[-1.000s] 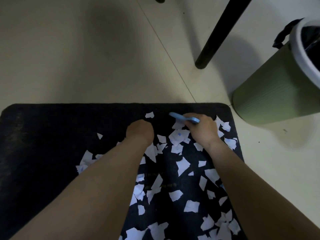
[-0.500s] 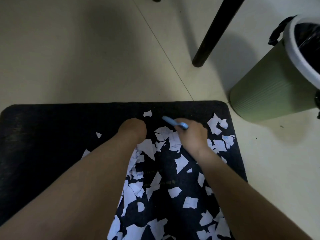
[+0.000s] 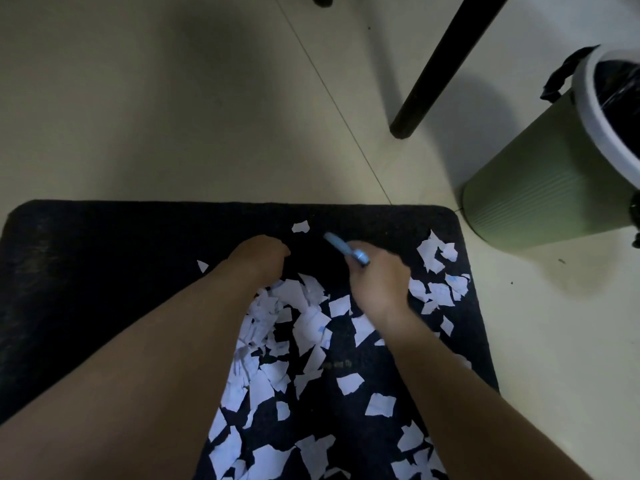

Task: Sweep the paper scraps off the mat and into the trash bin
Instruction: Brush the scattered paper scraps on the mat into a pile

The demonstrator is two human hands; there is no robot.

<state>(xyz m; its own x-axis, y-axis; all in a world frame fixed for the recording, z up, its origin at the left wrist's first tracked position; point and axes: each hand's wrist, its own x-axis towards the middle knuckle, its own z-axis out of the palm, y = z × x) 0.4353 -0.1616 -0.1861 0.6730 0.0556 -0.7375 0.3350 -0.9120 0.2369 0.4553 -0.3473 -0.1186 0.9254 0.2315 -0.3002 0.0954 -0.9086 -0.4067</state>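
Note:
A black mat (image 3: 104, 271) lies on the pale floor, and several white paper scraps (image 3: 313, 322) cover its right half. My left hand (image 3: 259, 256) rests knuckles-up on the mat near its far edge, fingers curled under, with scraps bunched against the right side of that forearm. My right hand (image 3: 377, 282) grips a blue handle (image 3: 341, 249) that points up and left; its working end is hidden under the hand. A green trash bin (image 3: 540, 202) with a white rim and black liner stands just past the mat's far right corner.
A black furniture leg (image 3: 440, 64) slants down to the floor beyond the mat, left of the bin. Another dark foot (image 3: 322, 0) shows at the top edge. More scraps (image 3: 438, 256) lie near the mat's right edge. Bare tiled floor surrounds the mat.
Both hands have drawn back toward me and slightly left. Scraps left of my left arm are now heaped along its right side, and the strip of mat ahead of my hands is barer.

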